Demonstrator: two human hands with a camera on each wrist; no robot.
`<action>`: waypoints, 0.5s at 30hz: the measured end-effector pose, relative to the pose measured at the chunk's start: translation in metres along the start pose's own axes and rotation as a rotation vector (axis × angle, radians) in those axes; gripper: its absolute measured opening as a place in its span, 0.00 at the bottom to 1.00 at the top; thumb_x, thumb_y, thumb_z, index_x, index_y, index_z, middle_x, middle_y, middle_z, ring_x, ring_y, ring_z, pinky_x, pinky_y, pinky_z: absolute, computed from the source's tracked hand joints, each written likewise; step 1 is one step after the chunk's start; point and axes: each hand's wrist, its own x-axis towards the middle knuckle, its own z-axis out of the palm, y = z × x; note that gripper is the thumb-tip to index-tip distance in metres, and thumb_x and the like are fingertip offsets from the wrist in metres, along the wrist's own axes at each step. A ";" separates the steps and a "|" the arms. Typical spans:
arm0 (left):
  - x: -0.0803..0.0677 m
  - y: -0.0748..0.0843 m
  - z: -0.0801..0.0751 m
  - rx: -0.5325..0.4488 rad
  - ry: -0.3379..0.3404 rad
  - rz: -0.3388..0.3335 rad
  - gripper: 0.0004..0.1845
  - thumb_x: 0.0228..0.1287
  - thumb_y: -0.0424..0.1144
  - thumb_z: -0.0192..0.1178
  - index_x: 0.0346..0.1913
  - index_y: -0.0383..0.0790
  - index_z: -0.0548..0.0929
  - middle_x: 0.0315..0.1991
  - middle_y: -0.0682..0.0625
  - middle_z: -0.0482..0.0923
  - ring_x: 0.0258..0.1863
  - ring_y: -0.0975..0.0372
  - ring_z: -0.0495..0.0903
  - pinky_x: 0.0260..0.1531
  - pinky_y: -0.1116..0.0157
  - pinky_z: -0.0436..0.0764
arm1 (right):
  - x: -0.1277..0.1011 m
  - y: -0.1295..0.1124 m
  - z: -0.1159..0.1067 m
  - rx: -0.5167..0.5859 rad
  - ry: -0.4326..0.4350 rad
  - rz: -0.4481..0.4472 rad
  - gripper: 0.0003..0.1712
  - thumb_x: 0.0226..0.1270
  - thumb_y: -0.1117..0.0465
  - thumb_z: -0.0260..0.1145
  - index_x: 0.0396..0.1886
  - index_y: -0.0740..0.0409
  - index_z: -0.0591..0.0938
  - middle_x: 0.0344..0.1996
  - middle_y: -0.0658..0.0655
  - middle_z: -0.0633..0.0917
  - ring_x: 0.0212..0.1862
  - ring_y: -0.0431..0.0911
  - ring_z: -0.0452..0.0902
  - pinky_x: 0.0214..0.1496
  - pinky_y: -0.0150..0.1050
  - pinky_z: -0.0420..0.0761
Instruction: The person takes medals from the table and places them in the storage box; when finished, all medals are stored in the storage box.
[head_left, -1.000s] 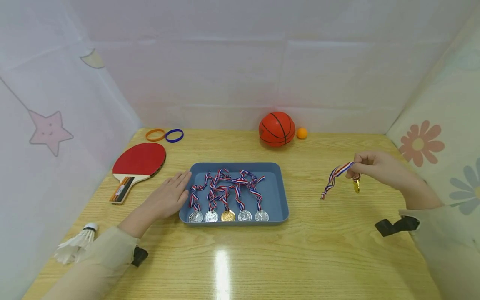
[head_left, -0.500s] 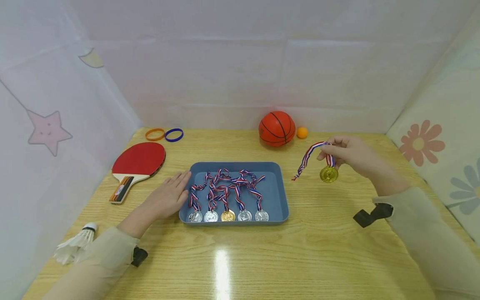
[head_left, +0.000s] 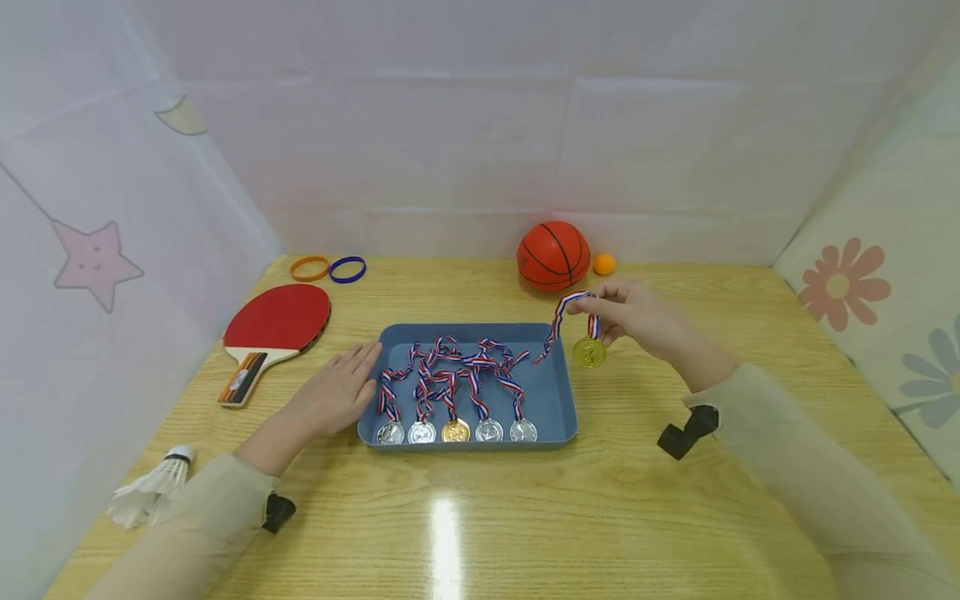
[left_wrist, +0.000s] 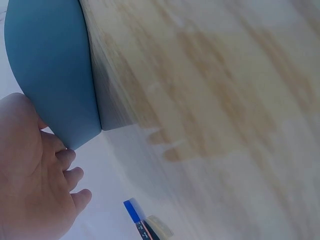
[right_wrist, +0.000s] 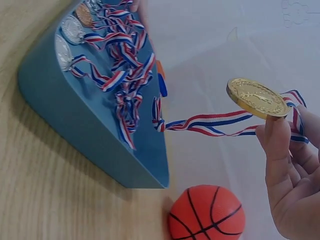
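Head view: a gold medal [head_left: 589, 352] hangs on a red, white and blue ribbon [head_left: 564, 313] just above the right rim of a blue tray [head_left: 552, 398], the ribbon's loose end trailing over the tray's right wall. The right hand [head_left: 628, 315] pinches the ribbon close to the medal between thumb and curled fingers; in the right wrist view the medal [right_wrist: 256, 97] lies tilted against a fingertip [right_wrist: 276, 131] while the ribbon [right_wrist: 210, 123] streams toward the tray [right_wrist: 95, 137]. Inside the tray, five medals [head_left: 456, 431] lie in a row along the near wall, four silver and one gold in the middle, their ribbons tangled behind them. The left hand [head_left: 336, 394] lies flat on the wooden table [head_left: 480, 517], fingers straight and together, its fingertips touching the tray's left wall; the left wrist view shows the same hand [left_wrist: 35, 185] beside the tray's corner [left_wrist: 50, 75]. Behind the tray stand a small basketball [head_left: 553, 256] and, just beside it, an orange ball [head_left: 603, 264]. To the left lie a red table tennis bat [head_left: 272, 328], an orange band [head_left: 311, 268] and a blue band [head_left: 348, 270]. A white shuttlecock [head_left: 152, 487] rests near the left sleeve [head_left: 217, 500].
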 end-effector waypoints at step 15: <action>-0.003 0.001 -0.001 -0.009 0.001 -0.003 0.30 0.70 0.41 0.40 0.70 0.29 0.50 0.70 0.37 0.47 0.68 0.44 0.45 0.63 0.47 0.48 | 0.015 0.040 0.035 -0.187 -0.220 0.106 0.16 0.65 0.55 0.61 0.35 0.66 0.78 0.31 0.63 0.83 0.29 0.53 0.81 0.23 0.42 0.79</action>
